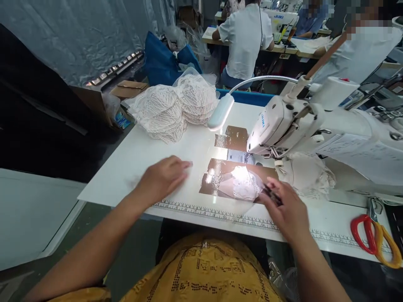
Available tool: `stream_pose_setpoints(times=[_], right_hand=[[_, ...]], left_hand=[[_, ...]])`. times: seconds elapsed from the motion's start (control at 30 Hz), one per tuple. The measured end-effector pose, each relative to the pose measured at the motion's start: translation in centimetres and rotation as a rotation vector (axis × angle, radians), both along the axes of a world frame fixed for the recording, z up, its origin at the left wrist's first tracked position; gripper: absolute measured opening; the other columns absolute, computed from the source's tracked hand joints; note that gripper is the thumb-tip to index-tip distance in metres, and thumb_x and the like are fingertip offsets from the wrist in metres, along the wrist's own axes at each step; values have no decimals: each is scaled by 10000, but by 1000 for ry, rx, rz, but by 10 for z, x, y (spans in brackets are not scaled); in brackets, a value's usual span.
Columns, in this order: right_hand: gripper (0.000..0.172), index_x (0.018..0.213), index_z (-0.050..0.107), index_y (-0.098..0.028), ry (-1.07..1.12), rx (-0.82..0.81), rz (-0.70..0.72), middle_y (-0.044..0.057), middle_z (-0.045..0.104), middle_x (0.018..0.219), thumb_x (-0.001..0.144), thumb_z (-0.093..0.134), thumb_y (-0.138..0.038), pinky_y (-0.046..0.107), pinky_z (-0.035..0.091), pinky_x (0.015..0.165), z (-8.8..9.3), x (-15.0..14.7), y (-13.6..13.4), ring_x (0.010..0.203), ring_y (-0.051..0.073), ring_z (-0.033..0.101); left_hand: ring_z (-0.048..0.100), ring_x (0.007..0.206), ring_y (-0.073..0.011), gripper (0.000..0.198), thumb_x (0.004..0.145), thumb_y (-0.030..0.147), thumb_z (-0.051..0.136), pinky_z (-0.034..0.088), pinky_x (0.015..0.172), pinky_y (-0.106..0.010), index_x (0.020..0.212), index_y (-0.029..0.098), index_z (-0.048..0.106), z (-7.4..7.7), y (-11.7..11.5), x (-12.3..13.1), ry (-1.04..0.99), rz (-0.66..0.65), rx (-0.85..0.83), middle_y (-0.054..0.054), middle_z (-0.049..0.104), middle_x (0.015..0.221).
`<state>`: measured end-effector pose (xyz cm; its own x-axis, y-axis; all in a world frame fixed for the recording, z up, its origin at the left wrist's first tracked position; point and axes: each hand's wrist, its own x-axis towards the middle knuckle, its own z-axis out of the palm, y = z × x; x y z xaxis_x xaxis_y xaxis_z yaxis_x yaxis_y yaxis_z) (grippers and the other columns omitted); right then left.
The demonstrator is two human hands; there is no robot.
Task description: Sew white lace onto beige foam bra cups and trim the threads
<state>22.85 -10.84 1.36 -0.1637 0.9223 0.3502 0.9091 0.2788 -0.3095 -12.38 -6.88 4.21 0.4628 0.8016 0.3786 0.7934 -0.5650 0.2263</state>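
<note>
My right hand [288, 205] grips a small dark tool [272, 195] that looks like thread snips, smeared by motion. Just left of it, a white lace cup piece [245, 184] with sheer edges lies on the brown taped plate [210, 184] in front of the sewing machine's needle. Over the white table, left of that plate, hovers my left hand [165, 178]. Its fingers are partly stretched out, slightly blurred, with nothing visible in them. The white sewing machine [270, 121] has its needle area lit by a lamp [220, 112].
A pile of white lace cups [176, 105] lies at the table's back left. More lace pieces [308, 174] sit under the machine arm. Scissors [374, 235] with red and orange handles rest at the right. A ruler strip [214, 213] runs along the front edge. Co-workers [245, 42] sit beyond.
</note>
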Motion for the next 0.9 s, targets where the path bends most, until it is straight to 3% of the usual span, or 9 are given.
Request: stream_pose_setpoints(times=[0.07, 0.17, 0.33, 0.43, 0.53, 0.63, 0.73, 0.9], right_hand=[[407, 1207, 569, -168, -105, 7, -82, 130, 665, 1113, 931, 435, -435, 347, 547, 699, 1, 16, -1, 1010, 271, 639], [391, 1161, 612, -155, -295, -18, -99, 123, 665, 1057, 964, 361, -380, 352, 522, 685, -8, 38, -5, 962, 270, 636], [397, 1097, 659, -109, -427, 44, 26, 164, 642, 1012, 950, 382, -352, 462, 482, 810, -16, 50, -5, 905, 302, 604], [340, 1147, 626, -154, -279, 121, 118, 130, 640, 1074, 934, 451, -352, 424, 484, 833, -4, 32, 1, 960, 280, 601], [307, 1162, 605, -182, -183, 59, 254, 107, 635, 1128, 928, 481, -337, 388, 499, 818, 5, 2, 9, 998, 252, 601], [303, 1149, 620, -175, -206, -12, 328, 126, 620, 1192, 925, 484, -328, 445, 494, 860, 5, -22, 17, 1103, 291, 555], [254, 1075, 647, -167, -165, -13, 388, 132, 625, 1187, 921, 488, -291, 474, 471, 911, 5, -37, 26, 1152, 299, 521], [306, 1168, 577, -219, -198, -154, 550, 104, 579, 1265, 873, 500, -191, 449, 449, 901, 25, -58, 44, 1170, 268, 510]], left_hand=[[609, 948, -228, 293, 906, 339, 535, 527, 784, -348, 1130, 178, 632, -16, -5, 3, 31, -50, -145, -78, 647, 1043], [597, 1018, -227, 307, 925, 333, 518, 529, 835, -360, 1169, 178, 621, -28, -16, 2, -87, -52, -200, -91, 634, 1095], [618, 992, -184, 244, 926, 243, 514, 532, 834, -299, 1125, 183, 642, -16, -24, -14, -267, -32, -118, -73, 638, 1075], [598, 1042, -189, 249, 930, 270, 505, 508, 908, -323, 1125, 188, 637, -5, -18, -26, -278, 90, -95, -68, 616, 1124], [501, 1202, -248, 376, 930, 378, 485, 462, 985, -399, 1243, 185, 563, -8, -6, -35, -147, 229, -149, -98, 536, 1286], [433, 1268, -299, 522, 918, 469, 470, 406, 1030, -472, 1326, 144, 472, -21, 3, -42, 18, 256, -239, -141, 487, 1356], [478, 1212, -295, 514, 934, 471, 437, 411, 1013, -467, 1325, 138, 460, -33, 4, -46, 75, 274, -274, -144, 525, 1306], [455, 1230, -330, 493, 939, 435, 430, 417, 986, -494, 1343, 152, 426, -31, -6, -49, 120, 333, -192, -164, 495, 1331]])
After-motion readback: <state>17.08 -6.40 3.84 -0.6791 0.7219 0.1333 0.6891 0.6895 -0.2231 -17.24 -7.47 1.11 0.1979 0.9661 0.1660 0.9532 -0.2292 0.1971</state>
